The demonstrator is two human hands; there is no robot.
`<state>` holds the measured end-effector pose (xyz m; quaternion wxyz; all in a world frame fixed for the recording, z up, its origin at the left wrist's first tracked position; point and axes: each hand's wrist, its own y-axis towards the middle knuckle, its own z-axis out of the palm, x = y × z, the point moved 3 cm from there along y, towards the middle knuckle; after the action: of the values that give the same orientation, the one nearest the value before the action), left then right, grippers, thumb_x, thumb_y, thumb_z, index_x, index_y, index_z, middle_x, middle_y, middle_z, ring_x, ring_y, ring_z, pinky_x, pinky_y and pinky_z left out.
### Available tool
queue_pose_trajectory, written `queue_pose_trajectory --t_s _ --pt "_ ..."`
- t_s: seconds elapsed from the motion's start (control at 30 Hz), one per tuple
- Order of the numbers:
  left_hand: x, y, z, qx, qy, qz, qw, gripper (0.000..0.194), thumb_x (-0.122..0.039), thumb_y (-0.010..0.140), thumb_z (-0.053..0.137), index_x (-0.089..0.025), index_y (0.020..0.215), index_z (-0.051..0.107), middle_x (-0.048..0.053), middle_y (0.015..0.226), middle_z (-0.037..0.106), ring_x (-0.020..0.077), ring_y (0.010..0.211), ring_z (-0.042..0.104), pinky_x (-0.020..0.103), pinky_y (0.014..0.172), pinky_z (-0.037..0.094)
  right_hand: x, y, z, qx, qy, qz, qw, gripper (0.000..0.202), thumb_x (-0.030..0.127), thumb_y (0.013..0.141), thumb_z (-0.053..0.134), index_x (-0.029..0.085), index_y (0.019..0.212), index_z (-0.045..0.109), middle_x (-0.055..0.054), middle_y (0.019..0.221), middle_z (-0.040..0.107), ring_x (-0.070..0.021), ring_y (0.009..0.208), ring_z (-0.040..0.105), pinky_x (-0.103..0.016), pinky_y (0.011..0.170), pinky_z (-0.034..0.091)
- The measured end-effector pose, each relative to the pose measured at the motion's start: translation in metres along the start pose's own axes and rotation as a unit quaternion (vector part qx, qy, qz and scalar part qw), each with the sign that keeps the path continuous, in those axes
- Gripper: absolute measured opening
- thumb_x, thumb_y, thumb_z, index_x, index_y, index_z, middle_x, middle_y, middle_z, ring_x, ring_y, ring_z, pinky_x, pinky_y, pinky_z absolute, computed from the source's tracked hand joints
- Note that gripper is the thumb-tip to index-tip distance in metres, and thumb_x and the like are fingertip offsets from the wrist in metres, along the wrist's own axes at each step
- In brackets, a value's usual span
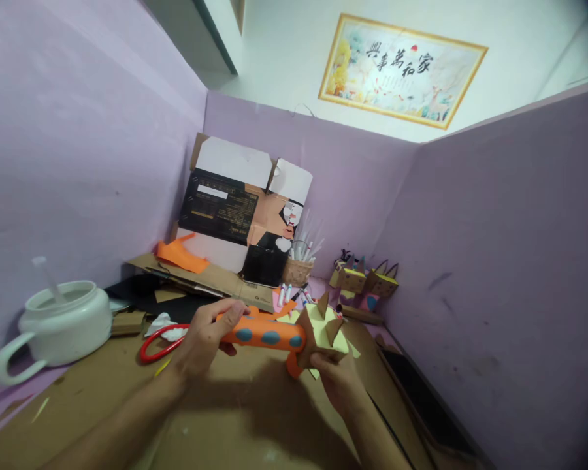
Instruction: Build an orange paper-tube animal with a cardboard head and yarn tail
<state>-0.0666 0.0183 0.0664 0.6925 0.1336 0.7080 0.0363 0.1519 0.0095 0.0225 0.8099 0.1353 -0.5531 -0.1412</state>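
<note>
1. The left hand [206,339] is curled round the left end of an orange tube [262,335] with blue spots, thumb on top.
2. The right hand [340,382] grips a small cardboard box [322,326] from the near right, thumb against its near side; its other fingers are mostly hidden.
3. The tube's right end meets the box's left side, both held above the middle of the surface [235,411]; two pointed ears [333,331] rise from the box's pale yellow top.
4. Just left of the left hand lies a red loop [149,356]; farther left stands a white pot [73,333].
5. Beyond the hands are a basket [298,273] of pens and a flattened carton [220,205]; far right sit eared box figures [351,281].
</note>
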Motion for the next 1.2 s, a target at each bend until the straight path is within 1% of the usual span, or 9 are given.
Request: queue_pose_trajectory --t_s 0.07,0.17,0.3,0.47,0.57,0.67,0.9,1.07,1.2 --pt "0.001 0.0 0.002 -0.013 0.018 -0.009 1.0 0.04 -0.052 0.077 0.049 -0.013 0.08 0.058 -0.001 0.052 0.053 0.0146 0.047 0.054 0.021 0.035 0.042 -0.001 0.0 0.0 0.005 0.003 0.009 1.0 0.073 0.02 0.046 0.082 0.028 0.114 0.055 -0.001 0.095 0.066 -0.0197 0.077 0.059 -0.029 0.065 0.047" --pt "0.001 -0.002 0.005 -0.055 0.061 0.01 0.997 0.038 -0.05 0.078 0.048 -0.014 0.067 0.055 -0.004 0.041 0.045 0.0096 0.034 0.045 0.017 0.03 0.032 -0.002 -0.001 0.0 0.004 0.001 0.018 1.0 0.073 0.021 0.045 0.082 0.027 0.113 0.055 -0.002 0.09 0.066 -0.0208 0.075 0.059 -0.029 0.061 0.046" --pt "-0.003 -0.006 0.006 -0.089 0.079 0.037 0.992 0.036 -0.044 0.079 0.048 -0.016 0.058 0.051 -0.005 0.038 0.045 0.0073 0.032 0.041 0.016 0.03 0.03 -0.002 -0.002 0.002 -0.004 -0.012 0.017 1.0 0.06 0.021 0.046 0.081 0.023 0.102 0.061 -0.002 0.079 0.067 -0.0208 0.071 0.059 -0.03 0.06 0.047" --pt "-0.005 -0.008 0.006 -0.112 0.085 0.063 0.988 0.033 -0.039 0.08 0.047 -0.016 0.057 0.052 -0.006 0.035 0.044 0.0077 0.031 0.039 0.017 0.03 0.03 0.002 -0.004 0.007 -0.004 -0.01 0.012 1.0 0.046 0.023 0.045 0.081 0.02 0.088 0.065 -0.003 0.08 0.068 -0.022 0.072 0.06 -0.032 0.061 0.048" --pt "-0.005 -0.009 0.007 -0.117 0.092 0.083 0.985 0.032 -0.038 0.08 0.047 -0.017 0.056 0.052 -0.005 0.035 0.044 0.0078 0.032 0.04 0.017 0.03 0.03 0.003 -0.005 0.008 -0.004 0.002 0.025 1.0 0.042 0.023 0.045 0.082 0.02 0.084 0.066 -0.002 0.073 0.067 -0.0209 0.068 0.059 -0.031 0.059 0.047" --pt "-0.003 -0.01 0.006 -0.117 0.102 0.103 0.983 0.032 -0.038 0.081 0.048 -0.017 0.057 0.053 -0.005 0.036 0.044 0.0081 0.033 0.042 0.017 0.032 0.032 0.001 -0.005 0.007 -0.004 0.016 0.045 0.999 0.048 0.02 0.044 0.082 0.021 0.089 0.065 0.0 0.068 0.066 -0.0194 0.064 0.058 -0.029 0.057 0.047" --pt "-0.004 -0.013 0.005 -0.127 0.124 0.13 0.976 0.032 -0.038 0.081 0.048 -0.017 0.058 0.052 -0.006 0.039 0.043 0.008 0.035 0.043 0.017 0.033 0.033 0.0 -0.005 0.006 0.006 0.034 0.045 0.998 0.067 0.019 0.044 0.083 0.025 0.106 0.059 -0.003 0.087 0.068 -0.0223 0.077 0.061 -0.031 0.066 0.048" --pt "0.0 -0.012 0.009 -0.109 0.082 0.101 0.985 0.03 -0.036 0.081 0.047 -0.017 0.059 0.05 -0.005 0.04 0.044 0.0083 0.036 0.043 0.017 0.035 0.033 0.001 -0.003 0.006 0.011 0.025 0.041 0.999 0.05 0.021 0.046 0.082 0.022 0.093 0.063 0.001 0.07 0.066 -0.0179 0.063 0.057 -0.029 0.061 0.046" --pt "0.004 -0.011 0.008 -0.096 0.083 0.107 0.986 0.032 -0.037 0.083 0.045 -0.017 0.06 0.05 -0.005 0.04 0.044 0.0085 0.037 0.043 0.018 0.037 0.034 0.004 -0.003 0.007 0.004 0.033 0.032 0.999 0.062 0.023 0.044 0.082 0.025 0.103 0.061 -0.001 0.089 0.067 -0.0191 0.074 0.058 -0.03 0.067 0.046"
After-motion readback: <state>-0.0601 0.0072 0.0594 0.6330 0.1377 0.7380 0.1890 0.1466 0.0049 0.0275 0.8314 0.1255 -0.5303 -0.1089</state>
